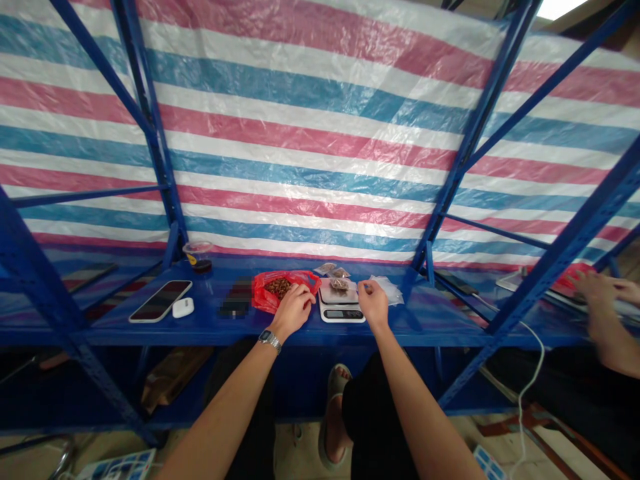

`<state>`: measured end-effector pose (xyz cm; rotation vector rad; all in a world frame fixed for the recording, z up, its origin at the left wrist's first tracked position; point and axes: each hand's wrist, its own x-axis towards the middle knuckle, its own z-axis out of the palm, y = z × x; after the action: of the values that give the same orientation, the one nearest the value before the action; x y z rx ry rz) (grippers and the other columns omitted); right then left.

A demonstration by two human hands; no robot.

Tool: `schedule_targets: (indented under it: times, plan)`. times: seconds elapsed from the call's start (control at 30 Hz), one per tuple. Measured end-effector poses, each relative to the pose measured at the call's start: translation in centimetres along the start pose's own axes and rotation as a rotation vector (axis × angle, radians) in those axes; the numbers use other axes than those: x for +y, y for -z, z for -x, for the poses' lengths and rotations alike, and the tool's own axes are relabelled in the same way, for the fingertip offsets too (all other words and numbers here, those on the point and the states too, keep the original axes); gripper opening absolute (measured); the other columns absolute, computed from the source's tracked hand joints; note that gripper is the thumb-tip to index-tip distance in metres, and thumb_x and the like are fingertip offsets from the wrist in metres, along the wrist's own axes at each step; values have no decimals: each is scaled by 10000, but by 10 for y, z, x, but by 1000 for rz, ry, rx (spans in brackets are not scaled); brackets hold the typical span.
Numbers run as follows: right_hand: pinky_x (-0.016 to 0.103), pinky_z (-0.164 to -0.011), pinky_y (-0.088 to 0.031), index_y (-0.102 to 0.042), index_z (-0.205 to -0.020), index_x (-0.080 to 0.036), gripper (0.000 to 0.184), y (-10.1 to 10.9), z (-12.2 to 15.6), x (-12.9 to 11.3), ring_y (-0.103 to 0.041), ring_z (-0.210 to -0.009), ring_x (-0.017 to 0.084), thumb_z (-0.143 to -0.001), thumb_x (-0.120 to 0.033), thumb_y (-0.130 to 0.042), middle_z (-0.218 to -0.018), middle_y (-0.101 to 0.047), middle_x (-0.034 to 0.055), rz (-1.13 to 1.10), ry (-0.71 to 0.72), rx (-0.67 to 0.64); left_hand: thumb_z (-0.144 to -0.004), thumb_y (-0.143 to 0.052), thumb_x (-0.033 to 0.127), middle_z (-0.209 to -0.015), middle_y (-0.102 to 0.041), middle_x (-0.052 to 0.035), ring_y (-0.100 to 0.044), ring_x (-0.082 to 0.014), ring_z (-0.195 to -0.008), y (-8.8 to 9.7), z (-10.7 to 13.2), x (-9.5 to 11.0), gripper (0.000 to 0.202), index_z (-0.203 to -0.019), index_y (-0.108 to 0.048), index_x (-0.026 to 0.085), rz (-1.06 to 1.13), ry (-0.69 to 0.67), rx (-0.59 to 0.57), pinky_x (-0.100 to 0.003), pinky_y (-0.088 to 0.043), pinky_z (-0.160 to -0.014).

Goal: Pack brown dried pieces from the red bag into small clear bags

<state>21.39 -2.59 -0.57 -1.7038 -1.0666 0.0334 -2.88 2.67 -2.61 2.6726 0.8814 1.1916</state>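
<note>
A red plastic bag (pixel 261 299) lies open on the blue shelf, with small brown pellet-like pieces (pixel 279 287) inside. My left hand (pixel 296 308), a watch on its wrist, is over the bag's right side with fingers bent together; what they hold, if anything, is too small to tell. A white digital scale (pixel 326 312) stands just right of the bag. Small clear packets with brown contents (pixel 339 284) lie on and behind its plate. At the scale's right edge my right hand (pixel 373 303) is closed, its fingers curled in; their contents are unclear.
Clear plastic bags (pixel 393 292) lie beyond my right hand. Leftward are a phone (pixel 161 301), a white earbud case (pixel 183 307) and a cup with dark liquid (pixel 200 259). Blue posts (pixel 453 180) frame the shelf. Another person's hands (pixel 597 293) work at far right.
</note>
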Motion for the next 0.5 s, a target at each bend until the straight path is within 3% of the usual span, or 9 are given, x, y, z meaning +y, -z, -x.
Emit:
schedule_targets:
  times: [0.33, 0.5]
  plan:
    - [297, -624, -419, -708, -920, -208, 347, 27, 9, -24, -646, -631, 234, -884, -505, -533, -647, -691, 30, -32, 102, -64, -960, -499, 98, -1016, -599, -47, -548, -203, -1000, 18, 5, 8, 209, -954, -673, 213, -32, 16, 25, -376, -482, -948]
    - [278, -609, -390, -688, -914, -235, 255, 30, -19, -28, -655, -644, 211, -912, -427, -520, -687, -705, 15, 115, 193, -249, -969, -478, 107, -1009, -599, -50, -546, -210, -1001, 27, -7, 11, 208, -961, -657, 214, -62, -12, -64, -379, -487, -933]
